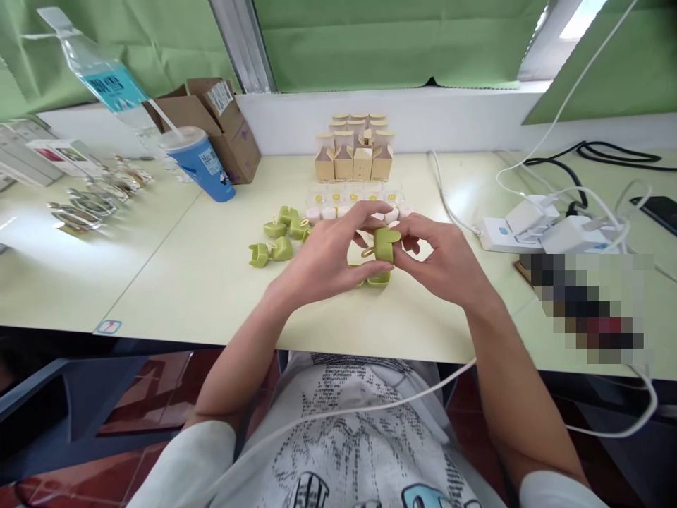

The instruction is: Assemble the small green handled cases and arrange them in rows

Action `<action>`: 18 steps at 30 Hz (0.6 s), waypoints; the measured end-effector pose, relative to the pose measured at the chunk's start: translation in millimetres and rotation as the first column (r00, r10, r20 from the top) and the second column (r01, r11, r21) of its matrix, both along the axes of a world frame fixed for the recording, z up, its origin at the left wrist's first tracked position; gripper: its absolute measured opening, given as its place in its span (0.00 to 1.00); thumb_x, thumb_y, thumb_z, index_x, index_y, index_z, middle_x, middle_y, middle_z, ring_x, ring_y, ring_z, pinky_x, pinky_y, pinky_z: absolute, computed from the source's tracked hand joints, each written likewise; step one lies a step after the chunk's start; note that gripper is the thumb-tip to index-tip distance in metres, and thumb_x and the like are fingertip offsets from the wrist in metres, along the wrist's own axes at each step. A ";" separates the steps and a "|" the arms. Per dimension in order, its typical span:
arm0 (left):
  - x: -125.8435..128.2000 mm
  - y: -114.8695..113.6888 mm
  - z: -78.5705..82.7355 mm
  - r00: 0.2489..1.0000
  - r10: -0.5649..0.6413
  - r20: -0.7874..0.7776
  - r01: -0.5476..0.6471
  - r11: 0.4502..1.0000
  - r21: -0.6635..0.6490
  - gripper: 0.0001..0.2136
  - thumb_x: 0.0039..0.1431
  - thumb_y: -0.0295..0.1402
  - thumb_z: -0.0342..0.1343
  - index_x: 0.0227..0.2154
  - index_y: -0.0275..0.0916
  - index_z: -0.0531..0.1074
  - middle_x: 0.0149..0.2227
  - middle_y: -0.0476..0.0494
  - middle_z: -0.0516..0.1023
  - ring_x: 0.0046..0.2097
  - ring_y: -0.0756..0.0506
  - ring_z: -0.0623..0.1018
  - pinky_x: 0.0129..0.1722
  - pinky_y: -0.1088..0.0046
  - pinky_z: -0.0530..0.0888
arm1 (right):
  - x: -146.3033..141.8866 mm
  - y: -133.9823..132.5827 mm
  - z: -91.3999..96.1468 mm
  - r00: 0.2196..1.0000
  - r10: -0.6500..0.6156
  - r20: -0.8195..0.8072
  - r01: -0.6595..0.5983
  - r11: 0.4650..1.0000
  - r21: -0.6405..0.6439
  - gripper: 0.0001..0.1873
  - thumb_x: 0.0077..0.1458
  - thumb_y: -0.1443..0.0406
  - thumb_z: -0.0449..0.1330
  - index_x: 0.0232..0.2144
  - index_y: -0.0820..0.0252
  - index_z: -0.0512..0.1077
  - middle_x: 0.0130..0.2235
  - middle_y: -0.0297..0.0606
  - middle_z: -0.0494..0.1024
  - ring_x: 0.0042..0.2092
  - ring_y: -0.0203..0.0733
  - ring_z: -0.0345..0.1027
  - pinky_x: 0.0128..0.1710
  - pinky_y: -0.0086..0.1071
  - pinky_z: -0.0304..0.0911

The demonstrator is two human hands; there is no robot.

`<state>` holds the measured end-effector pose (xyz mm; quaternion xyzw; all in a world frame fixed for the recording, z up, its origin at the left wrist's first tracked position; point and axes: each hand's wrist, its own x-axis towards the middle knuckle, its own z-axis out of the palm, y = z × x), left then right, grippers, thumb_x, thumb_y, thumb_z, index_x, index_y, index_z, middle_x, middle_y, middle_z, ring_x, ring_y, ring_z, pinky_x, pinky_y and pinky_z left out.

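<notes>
Both hands meet above the pale table and pinch one small green plastic piece with a thin ring on its left side. My left hand curls around it from the left, fingers closed. My right hand grips it from the right with thumb and fingers. Another green piece lies on the table just under the hands. More green pieces lie scattered to the left. Behind the hands stands a row of small white pieces and a stack of tan little boxes.
A blue cup with a straw, a water bottle and a cardboard box stand at the back left. White chargers and a power strip with cables lie at the right. Shiny packets sit far left.
</notes>
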<state>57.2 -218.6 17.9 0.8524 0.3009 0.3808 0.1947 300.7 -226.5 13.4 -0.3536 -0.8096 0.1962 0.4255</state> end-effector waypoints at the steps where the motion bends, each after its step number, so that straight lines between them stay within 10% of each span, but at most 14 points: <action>1: 2.6 -1.2 -0.5 1.000 -0.008 0.025 0.008 1.000 -0.012 0.28 0.73 0.48 0.74 0.68 0.46 0.72 0.62 0.39 0.89 0.60 0.39 0.90 0.58 0.62 0.89 | 1.5 0.4 0.7 1.000 0.001 -0.013 -0.001 1.000 -0.019 0.07 0.66 0.68 0.64 0.36 0.53 0.81 0.33 0.32 0.80 0.35 0.40 0.69 0.39 0.37 0.65; 10: 5.3 -6.6 3.5 0.992 -0.010 0.128 0.021 0.996 -0.083 0.22 0.71 0.39 0.74 0.62 0.44 0.75 0.59 0.39 0.88 0.59 0.39 0.90 0.54 0.64 0.92 | 8.8 -0.2 -0.1 0.987 -0.062 -0.150 0.053 0.997 -0.060 0.02 0.66 0.65 0.70 0.39 0.53 0.85 0.36 0.34 0.85 0.35 0.39 0.75 0.39 0.38 0.76; 18: 3.2 -7.4 6.8 0.953 0.247 -0.174 -0.223 0.964 0.146 0.19 0.72 0.25 0.61 0.63 0.42 0.78 0.58 0.37 0.85 0.60 0.37 0.84 0.59 0.55 0.86 | 53.0 -1.2 17.9 0.959 -0.255 0.127 0.258 0.966 -0.014 0.08 0.67 0.58 0.69 0.39 0.52 0.87 0.40 0.38 0.89 0.35 0.42 0.79 0.39 0.40 0.79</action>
